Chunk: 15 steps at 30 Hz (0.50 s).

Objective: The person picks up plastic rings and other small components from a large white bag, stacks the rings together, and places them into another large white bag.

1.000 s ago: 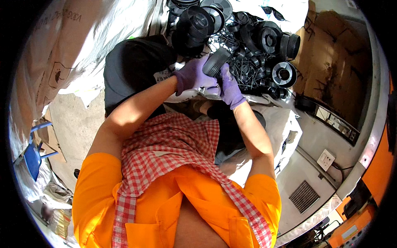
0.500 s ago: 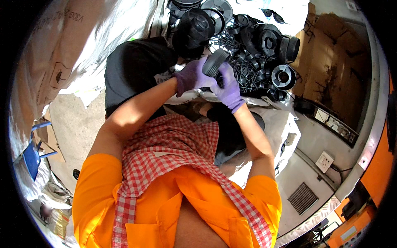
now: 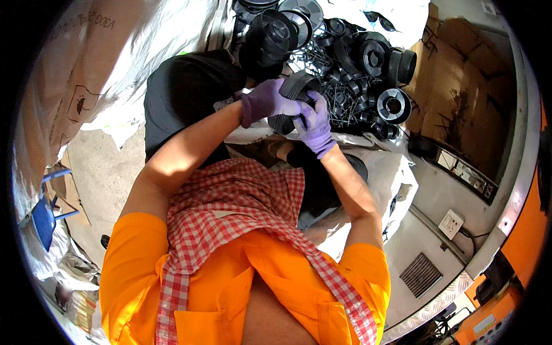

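My left hand [image 3: 268,104], in a purple glove, grips a black ribbed plastic ring [image 3: 299,84] from its left side. On the ring's lower right my right hand [image 3: 317,124], gloved the same way, is closed with fingers bent against it. The gloves cover the ring's middle, so its inside is hidden. Another dark curved piece shows below the gloves, and I cannot tell whether it belongs to the same ring. Just beyond my hands lies a heap of black plastic parts [image 3: 345,95], with thin sprue-like sticks and round pieces.
Stacked black round parts [image 3: 270,37] stand at the far left of the heap. A black ring with a pale face [image 3: 394,106] lies at its right. Farther right is an open cardboard box [image 3: 460,86]. A white sack [image 3: 144,69] rises on the left, near a blue stool [image 3: 45,221].
The ring has turned and shifted slightly in my hands, and more dark plastic shows below the gloves. My right hand has moved a little left and down.
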Tool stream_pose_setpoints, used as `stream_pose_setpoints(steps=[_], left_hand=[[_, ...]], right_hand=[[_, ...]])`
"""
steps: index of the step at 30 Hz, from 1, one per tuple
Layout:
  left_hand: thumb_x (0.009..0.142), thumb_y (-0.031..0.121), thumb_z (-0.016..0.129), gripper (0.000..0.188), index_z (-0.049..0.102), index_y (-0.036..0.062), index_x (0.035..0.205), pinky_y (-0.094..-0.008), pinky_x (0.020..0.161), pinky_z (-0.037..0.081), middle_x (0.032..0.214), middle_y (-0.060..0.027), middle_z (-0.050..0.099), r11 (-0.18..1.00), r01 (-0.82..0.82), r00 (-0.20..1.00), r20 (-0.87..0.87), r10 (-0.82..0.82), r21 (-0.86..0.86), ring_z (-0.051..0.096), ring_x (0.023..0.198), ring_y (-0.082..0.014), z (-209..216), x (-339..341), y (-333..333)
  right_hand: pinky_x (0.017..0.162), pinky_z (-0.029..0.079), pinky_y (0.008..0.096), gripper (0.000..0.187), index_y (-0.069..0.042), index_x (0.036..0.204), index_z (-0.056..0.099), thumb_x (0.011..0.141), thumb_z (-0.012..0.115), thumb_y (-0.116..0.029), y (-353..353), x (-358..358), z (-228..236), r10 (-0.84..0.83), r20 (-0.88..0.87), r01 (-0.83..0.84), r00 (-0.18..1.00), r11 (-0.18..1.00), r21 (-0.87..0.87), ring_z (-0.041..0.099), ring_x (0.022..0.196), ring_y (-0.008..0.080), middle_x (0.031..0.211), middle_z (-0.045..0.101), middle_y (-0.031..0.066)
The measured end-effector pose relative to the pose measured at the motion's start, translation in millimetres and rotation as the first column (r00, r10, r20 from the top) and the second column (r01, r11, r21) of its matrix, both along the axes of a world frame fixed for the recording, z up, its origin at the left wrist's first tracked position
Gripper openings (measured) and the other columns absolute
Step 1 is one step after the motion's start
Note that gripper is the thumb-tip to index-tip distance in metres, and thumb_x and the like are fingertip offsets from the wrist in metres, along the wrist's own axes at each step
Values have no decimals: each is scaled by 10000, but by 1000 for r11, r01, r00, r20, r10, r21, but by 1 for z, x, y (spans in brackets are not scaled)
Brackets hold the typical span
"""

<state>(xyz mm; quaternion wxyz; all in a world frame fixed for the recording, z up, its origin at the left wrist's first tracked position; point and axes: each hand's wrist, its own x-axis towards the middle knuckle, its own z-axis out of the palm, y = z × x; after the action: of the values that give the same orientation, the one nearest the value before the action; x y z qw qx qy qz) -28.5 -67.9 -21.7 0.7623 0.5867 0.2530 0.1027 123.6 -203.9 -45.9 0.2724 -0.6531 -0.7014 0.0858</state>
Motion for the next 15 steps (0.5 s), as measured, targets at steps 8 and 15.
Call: stream_pose_setpoints(steps=[8, 15], left_hand=[[631, 271, 716, 438, 593, 17, 965, -380, 707, 504, 822, -167, 648, 958, -119, 992, 61, 106, 260, 641, 790, -328, -32, 4, -10], [681, 229, 718, 355, 621, 15, 947, -321, 673, 501, 809, -97, 658, 987, 97, 995, -17, -96, 125, 640, 750, -203, -11, 2, 6]], right_hand=[[850, 487, 386, 687, -68, 1204, 469, 634, 807, -247, 4, -11, 1, -374, -480, 228, 794, 914, -335, 598, 974, 337, 1035, 586, 172], [874, 472, 437, 550, -123, 1167, 548, 651, 727, -59, 0, 3, 0, 108, 62, -109, 992, 994, 22, 539, 1055, 393, 1162, 516, 214]])
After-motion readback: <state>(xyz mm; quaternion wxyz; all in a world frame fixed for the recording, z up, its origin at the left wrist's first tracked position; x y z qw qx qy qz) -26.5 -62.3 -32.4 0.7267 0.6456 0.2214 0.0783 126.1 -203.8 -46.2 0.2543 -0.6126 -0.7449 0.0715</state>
